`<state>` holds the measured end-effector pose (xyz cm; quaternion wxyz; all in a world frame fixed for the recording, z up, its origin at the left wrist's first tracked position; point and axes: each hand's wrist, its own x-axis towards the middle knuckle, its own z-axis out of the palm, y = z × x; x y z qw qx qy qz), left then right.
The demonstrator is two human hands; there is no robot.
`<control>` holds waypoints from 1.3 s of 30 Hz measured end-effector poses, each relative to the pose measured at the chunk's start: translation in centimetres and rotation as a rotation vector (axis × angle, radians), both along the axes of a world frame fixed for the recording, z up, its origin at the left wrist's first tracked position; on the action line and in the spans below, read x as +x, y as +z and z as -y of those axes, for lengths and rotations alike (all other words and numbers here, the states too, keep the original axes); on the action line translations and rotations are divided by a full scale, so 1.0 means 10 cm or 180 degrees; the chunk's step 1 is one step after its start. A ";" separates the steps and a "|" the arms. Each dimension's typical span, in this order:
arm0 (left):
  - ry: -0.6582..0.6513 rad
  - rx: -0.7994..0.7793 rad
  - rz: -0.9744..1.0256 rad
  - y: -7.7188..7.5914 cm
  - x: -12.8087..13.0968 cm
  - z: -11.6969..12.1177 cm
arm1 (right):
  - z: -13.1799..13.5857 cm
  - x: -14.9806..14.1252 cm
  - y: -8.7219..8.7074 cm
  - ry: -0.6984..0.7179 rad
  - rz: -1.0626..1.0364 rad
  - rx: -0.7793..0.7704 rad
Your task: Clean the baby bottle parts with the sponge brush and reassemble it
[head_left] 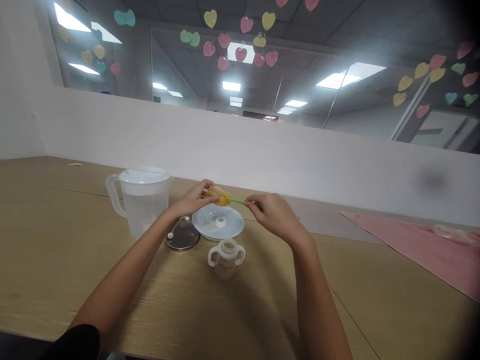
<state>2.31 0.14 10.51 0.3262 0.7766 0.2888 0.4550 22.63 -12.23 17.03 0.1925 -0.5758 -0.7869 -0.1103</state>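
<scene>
My left hand (198,197) grips a yellow rounded piece (224,201) that looks like a bottle lid, holding it above a white bowl (236,230). A thin green stick (236,201) runs from that piece to my right hand (275,215), whose fingers pinch its other end. Whether the stick's tip is inside the piece or only against it, I cannot tell. Inside the bowl is a small white ring-shaped part (220,221). Below the bowl, a clear baby bottle (225,265) with two white handles stands upright without a lid.
A translucent lidded pitcher (146,200) stands left of the bowl. Between them lies a round metal lid or tray (183,240) with a small white piece on it. A pink cloth (420,245) covers part of the table at right. Behind rises a white wall (262,150) with windows.
</scene>
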 end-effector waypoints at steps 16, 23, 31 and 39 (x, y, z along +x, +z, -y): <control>0.1534 -0.0099 -0.3701 -0.32 -0.28 -0.31 | -0.03 0.08 -0.02 0.0095 -0.0244 -0.0143; 0.1634 -0.0037 -0.3743 -0.59 -0.18 -0.42 | -0.03 0.06 -0.02 0.0097 -0.0255 -0.0199; 0.1746 0.0316 -0.3598 -0.52 -0.09 -0.32 | -0.04 0.07 -0.02 0.0033 -0.0263 -0.0262; 0.0919 0.0780 -0.3196 -0.43 0.22 -0.13 | -0.02 0.12 0.00 0.0057 -0.0291 -0.0167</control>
